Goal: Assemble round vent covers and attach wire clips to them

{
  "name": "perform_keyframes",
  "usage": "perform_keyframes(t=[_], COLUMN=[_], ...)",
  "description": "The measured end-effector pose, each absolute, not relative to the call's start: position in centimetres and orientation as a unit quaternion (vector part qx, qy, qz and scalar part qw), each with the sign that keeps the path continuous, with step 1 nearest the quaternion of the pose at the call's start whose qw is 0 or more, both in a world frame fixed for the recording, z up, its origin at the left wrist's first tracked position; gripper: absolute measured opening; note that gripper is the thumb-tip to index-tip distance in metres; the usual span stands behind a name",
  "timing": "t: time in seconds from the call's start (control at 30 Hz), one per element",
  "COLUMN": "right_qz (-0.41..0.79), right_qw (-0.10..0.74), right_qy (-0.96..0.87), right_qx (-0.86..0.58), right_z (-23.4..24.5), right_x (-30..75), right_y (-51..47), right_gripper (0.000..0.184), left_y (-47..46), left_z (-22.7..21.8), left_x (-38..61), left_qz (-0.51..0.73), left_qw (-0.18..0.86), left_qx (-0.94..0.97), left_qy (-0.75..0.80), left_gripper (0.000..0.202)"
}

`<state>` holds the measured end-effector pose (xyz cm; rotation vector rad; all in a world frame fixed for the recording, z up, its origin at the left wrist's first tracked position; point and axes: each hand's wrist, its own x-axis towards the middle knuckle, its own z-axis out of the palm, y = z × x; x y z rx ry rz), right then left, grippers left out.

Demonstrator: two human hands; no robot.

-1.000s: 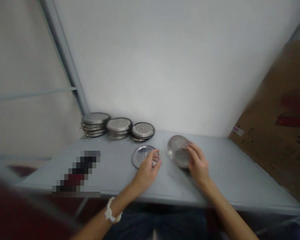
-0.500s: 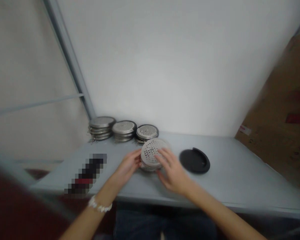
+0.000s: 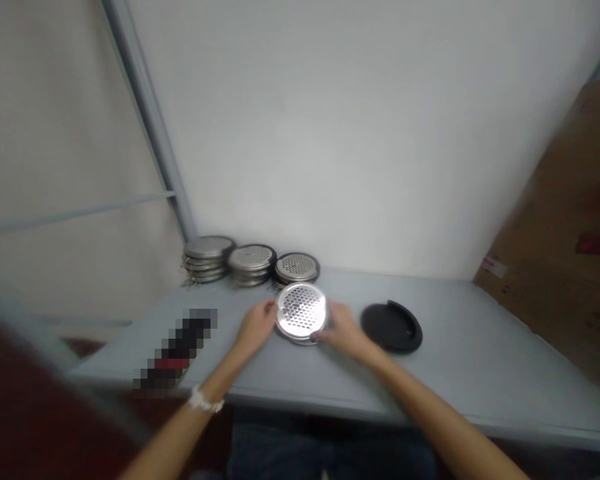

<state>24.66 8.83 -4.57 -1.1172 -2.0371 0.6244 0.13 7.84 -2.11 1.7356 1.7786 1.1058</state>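
Note:
A round metal grater-like disc (image 3: 301, 311), shiny and full of holes, is held between my two hands over the table. My left hand (image 3: 257, 328) grips its left edge with bent fingers. On the opposite edge, my right hand (image 3: 347, 331) has its thumb at the near rim and its other fingers partly hidden behind. Right of that hand lies a round black tray-like piece (image 3: 389, 328) with a raised rim along one side. Just behind the held disc is a short stack of similar perforated discs (image 3: 297, 265) with dark edges.
Two more stacks stand at the back left, one with a perforated top disc (image 3: 253, 256), the other with a plainer-looking top (image 3: 209, 247). A pixelated dark object (image 3: 183, 347) lies at the left of the grey table (image 3: 480, 360). A cardboard box (image 3: 550, 267) leans in from the right.
The disc has tipped so its perforated face now catches the light. My right hand has moved from over its face to its right edge, and my left hand stays at the left edge.

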Motion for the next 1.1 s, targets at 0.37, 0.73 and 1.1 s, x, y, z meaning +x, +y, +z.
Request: perform_keyframes(t=[0.37,0.73,1.1], right_qz=[0.287,0.267,0.185], right_qw=[0.306,0.282,0.269], right_qy=[-0.808,-0.830,-0.885], right_qx=[-0.413,-0.400,-0.334], right_z=[-4.3,-4.0,-2.5], right_x=[25.6,25.9,25.7], right_y=[8.0,7.4,6.0], right_gripper=[0.092,0.085,0.059], left_y=[6.6,5.3,4.5], left_z=[-0.9,-0.4,-2.1], left_x=[1.3,0.2,-0.3], left_qz=[0.209,0.201,0.256], left_qw=[0.071,0.102,0.073], left_qx=[0.727,0.750,0.770], left_qy=[0.650,0.621,0.580], left_gripper=[0.035,0.026,0.037])
